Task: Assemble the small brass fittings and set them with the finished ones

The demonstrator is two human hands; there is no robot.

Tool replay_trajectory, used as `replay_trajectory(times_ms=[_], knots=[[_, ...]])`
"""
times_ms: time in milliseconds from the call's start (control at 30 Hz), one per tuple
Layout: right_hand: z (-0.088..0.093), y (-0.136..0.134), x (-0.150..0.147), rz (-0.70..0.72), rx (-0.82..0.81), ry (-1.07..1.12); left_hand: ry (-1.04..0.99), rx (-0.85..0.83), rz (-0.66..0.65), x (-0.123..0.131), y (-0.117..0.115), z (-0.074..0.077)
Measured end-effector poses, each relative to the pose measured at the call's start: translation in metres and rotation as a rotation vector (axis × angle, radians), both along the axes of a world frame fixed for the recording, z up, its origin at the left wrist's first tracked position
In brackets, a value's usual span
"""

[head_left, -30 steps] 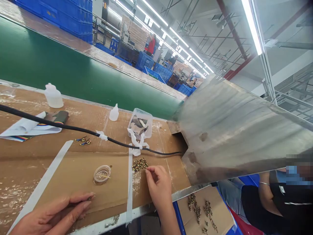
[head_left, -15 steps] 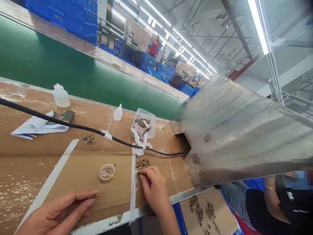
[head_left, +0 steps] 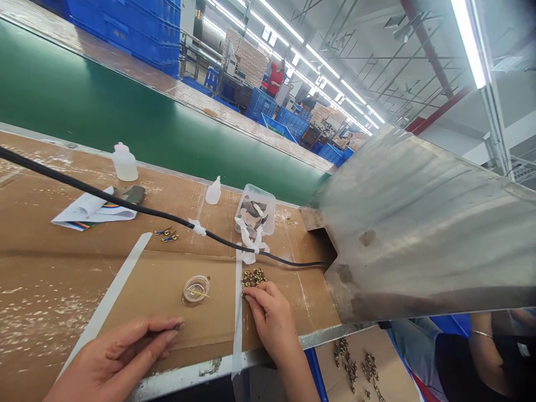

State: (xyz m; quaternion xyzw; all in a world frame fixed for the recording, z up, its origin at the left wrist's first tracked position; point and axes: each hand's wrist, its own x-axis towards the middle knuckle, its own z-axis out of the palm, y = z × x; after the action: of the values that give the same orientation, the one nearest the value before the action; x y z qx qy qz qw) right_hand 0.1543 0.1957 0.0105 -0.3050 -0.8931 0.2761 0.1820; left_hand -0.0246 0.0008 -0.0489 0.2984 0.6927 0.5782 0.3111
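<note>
My left hand (head_left: pixel 125 354) is closed in a pinch above the cardboard near the front edge. Between its thumb and forefinger a small dark piece (head_left: pixel 178 324) shows, too small to name. My right hand (head_left: pixel 274 321) reaches to the near side of a pile of small brass-coloured metal parts (head_left: pixel 254 276). Its thumb and forefinger are pressed together on one small metal part (head_left: pixel 243 295), mostly hidden by the fingertips. Between the hands and a little farther back is a small round clear dish (head_left: pixel 196 290) with a thin yellowish stick lying across it.
A black cable (head_left: pixel 159 211) crosses the cardboard-covered bench into a sheet-metal housing (head_left: pixel 419 234) on the right. Behind it are two white bottles (head_left: pixel 125 163), a clear plastic box (head_left: pixel 268 209), folded paper (head_left: pixel 92 209) and blue-gold pieces (head_left: pixel 167 235). A green conveyor (head_left: pixel 125 117) runs beyond; a person sits at right.
The view has turned slightly, so the bench things appear farther right. Both hands keep their pinches; the left has come slightly closer to the dish, the right stays at the pile.
</note>
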Motion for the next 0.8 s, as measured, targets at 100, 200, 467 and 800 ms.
replay_trajectory(times_ms=[100,200,467,800], knots=[[0.003,-0.002,0.002,0.005,-0.026,0.002,-0.07,0.02,0.011,0.006,0.001,0.006],[0.006,-0.003,0.001,0.036,-0.031,-0.02,-0.057,0.026,0.103,0.013,0.004,0.015],[0.005,-0.002,0.001,0.068,-0.011,-0.029,-0.022,0.005,0.021,0.009,0.003,0.01],[0.005,-0.015,0.0,-0.058,-0.222,0.221,0.097,0.014,-0.04,0.006,0.005,0.023]])
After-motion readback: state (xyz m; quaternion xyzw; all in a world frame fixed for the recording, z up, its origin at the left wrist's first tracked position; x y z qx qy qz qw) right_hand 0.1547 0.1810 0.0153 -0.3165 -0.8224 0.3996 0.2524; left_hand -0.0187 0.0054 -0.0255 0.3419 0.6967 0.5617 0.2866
